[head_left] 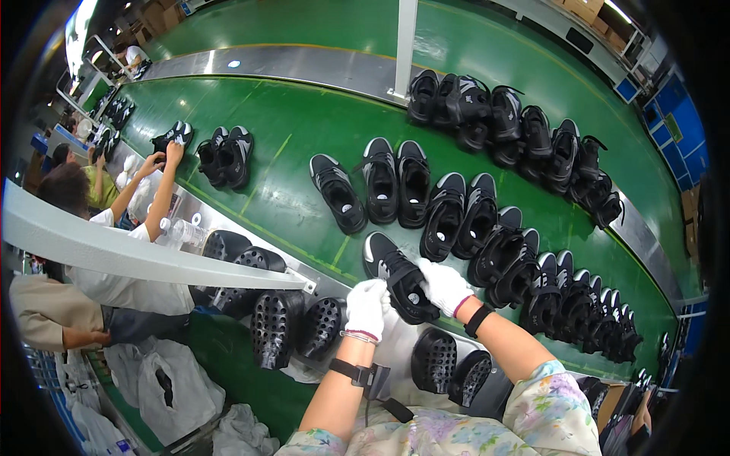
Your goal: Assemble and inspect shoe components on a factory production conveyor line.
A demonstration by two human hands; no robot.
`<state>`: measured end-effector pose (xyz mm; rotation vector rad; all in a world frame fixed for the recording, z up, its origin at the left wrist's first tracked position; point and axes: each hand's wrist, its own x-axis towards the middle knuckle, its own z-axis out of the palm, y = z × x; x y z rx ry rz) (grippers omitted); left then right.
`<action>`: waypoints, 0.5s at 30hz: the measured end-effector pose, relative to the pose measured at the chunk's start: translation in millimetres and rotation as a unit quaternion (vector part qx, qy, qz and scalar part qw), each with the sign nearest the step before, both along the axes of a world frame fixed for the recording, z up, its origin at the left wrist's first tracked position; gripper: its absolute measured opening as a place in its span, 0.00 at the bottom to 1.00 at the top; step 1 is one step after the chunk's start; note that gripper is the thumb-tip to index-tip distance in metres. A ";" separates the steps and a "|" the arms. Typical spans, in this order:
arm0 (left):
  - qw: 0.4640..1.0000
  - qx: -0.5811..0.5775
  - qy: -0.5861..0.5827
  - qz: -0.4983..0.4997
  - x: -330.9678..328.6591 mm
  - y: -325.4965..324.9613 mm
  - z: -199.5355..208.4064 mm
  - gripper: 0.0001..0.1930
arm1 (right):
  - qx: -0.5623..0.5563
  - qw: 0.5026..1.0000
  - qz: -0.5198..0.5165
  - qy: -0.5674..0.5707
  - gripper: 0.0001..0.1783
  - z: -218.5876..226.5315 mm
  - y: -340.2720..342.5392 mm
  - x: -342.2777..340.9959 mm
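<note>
A black sneaker [393, 267] with a grey toe edge lies on the green belt right in front of me, toe pointing away. My left hand [367, 308], in a white knit glove, has its fingers closed at the sneaker's left side, by the strap across the upper. On the opposite side my right hand [443, 287], also gloved in white, is closed on the strap and collar. The fingertips of both hands are partly hidden by the gloves and the shoe. Just beyond stand a single sneaker [338, 194] and a pair of sneakers [397, 182].
Rows of sneakers [582, 300] run along the belt [281, 235] to the right; more sneakers [506, 114] line the metal rail. Black shoe-shaped pieces with round holes [275, 327] sit along the near edge. A white bar [152, 247] crosses at left, where a co-worker's hands [171, 152] touch shoes.
</note>
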<state>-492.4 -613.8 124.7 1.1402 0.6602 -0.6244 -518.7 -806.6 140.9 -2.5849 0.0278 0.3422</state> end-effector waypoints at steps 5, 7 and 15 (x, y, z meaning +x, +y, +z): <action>0.999 -0.020 0.011 0.039 -29.7 -14.8 -23.9 0.08 | -0.002 0.999 -0.032 0.028 0.14 -4.8 6.1 6.9; 0.998 0.046 -0.015 -0.029 -32.8 -17.9 -26.2 0.09 | -0.024 0.997 -0.050 0.059 0.16 0.0 9.7 7.5; 0.747 0.487 -0.284 -0.353 -35.8 -21.0 6.7 0.43 | -0.058 0.970 0.193 -0.137 0.14 34.7 5.4 11.8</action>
